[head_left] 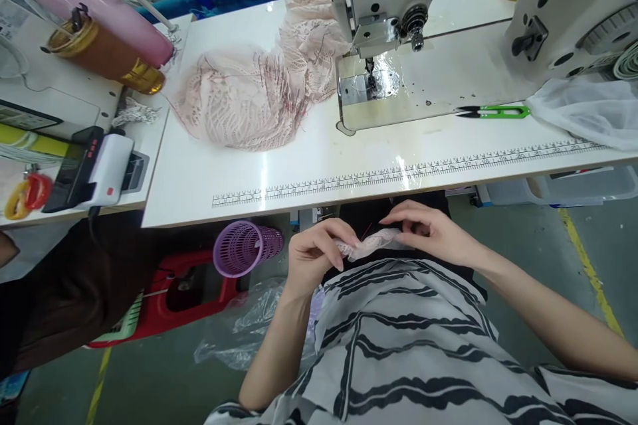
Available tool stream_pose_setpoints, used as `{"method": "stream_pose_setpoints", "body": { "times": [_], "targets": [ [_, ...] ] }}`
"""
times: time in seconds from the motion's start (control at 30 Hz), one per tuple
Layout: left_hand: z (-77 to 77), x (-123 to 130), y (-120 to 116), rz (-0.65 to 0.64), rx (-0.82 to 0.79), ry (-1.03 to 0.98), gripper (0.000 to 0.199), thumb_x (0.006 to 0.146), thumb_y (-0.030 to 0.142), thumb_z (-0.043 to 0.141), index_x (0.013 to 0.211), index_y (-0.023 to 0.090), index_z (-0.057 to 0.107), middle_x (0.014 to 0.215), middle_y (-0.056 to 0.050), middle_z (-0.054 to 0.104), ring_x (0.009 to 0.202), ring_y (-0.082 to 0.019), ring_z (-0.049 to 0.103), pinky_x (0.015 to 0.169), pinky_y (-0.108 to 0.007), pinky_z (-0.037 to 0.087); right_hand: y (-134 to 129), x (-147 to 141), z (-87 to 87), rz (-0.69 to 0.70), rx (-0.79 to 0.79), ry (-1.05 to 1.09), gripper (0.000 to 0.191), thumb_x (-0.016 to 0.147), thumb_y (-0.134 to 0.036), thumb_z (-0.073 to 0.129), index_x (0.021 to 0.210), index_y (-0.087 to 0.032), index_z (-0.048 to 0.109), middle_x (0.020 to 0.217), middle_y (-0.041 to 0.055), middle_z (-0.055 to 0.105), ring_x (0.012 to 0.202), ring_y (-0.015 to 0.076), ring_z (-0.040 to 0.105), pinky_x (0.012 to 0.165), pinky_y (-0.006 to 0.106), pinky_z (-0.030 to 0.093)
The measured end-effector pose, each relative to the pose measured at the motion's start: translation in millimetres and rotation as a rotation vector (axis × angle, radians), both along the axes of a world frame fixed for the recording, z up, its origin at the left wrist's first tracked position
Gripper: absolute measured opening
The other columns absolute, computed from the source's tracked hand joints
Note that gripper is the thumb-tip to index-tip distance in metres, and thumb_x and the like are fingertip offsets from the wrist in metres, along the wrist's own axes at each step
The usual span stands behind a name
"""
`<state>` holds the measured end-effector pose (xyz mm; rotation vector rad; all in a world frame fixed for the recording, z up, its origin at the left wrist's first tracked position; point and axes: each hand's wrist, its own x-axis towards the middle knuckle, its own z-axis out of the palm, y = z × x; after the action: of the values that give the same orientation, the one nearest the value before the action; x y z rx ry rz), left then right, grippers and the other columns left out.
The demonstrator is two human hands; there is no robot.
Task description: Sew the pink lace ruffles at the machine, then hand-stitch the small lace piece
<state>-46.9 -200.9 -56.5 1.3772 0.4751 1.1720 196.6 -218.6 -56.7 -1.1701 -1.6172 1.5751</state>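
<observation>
A small strip of pale lace fabric [371,244] is stretched between my two hands, just in front of the table edge and above my lap. My left hand [316,249] pinches its left end between thumb and fingers. My right hand [428,232] closes on the right end, its fingertips pressed together. A thin dark red thread seems to rise from the lace near the right fingertips. On the table lies a heap of pale pink lace fabric [239,103] with dark red threads, running up beside the sewing machine [379,33].
Green thread snips [498,111] and white sheer cloth [588,109] lie right of the needle. A printed ruler [399,172] runs along the table's front edge. Below stand a purple basket [239,249] and a red stool [199,309]. A seated person's dark-clothed leg [74,292] is at left.
</observation>
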Motion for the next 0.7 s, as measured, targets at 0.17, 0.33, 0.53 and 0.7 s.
{"method": "stream_pose_setpoints", "body": {
  "times": [0.17,0.33,0.53,0.7],
  "targets": [
    [0.0,-1.3,-1.7,0.021,-0.004,0.009,0.025,0.085,0.011,0.068,0.061,0.019,0.066,0.082,-0.006,0.071,0.076,-0.017,0.066,0.072,-0.031,0.056,-1.4,-13.0,-6.7,0.016,-0.018,-0.028,0.016,0.086,-0.034,0.064,0.091,-0.021,0.072,0.101,0.0058,0.065,0.067,0.0095,0.057,0.058,0.024,0.048],
    [-0.8,-3.5,-1.9,0.037,-0.029,-0.015,0.027,0.084,0.013,0.07,0.059,0.018,0.064,0.08,-0.007,0.07,0.074,-0.017,0.065,0.07,-0.03,0.055,-3.3,-8.4,-3.3,0.009,-0.354,0.108,0.022,0.075,-0.036,0.076,0.081,-0.017,0.067,0.062,-0.0011,0.063,0.053,0.0106,0.058,0.054,0.024,0.051],
    [-2.3,-4.3,-1.8,0.015,-0.071,-0.051,0.03,0.083,0.018,0.073,0.056,0.017,0.062,0.076,-0.006,0.068,0.072,-0.016,0.064,0.067,-0.03,0.053,-5.4,-4.2,-0.5,0.135,-0.574,0.334,0.035,0.082,-0.045,0.069,0.1,-0.014,0.071,0.08,0.0049,0.069,0.066,0.0153,0.069,0.065,0.029,0.059],
    [-1.8,-5.0,-3.2,0.004,-0.063,-0.021,0.027,0.084,0.018,0.073,0.058,0.018,0.064,0.078,-0.006,0.069,0.072,-0.016,0.064,0.065,-0.029,0.053,-7.6,-10.2,-2.1,0.076,-0.492,0.274,0.029,0.08,-0.044,0.071,0.086,-0.016,0.073,0.079,0.0028,0.065,0.055,0.0104,0.063,0.05,0.022,0.053]
  ]
}}
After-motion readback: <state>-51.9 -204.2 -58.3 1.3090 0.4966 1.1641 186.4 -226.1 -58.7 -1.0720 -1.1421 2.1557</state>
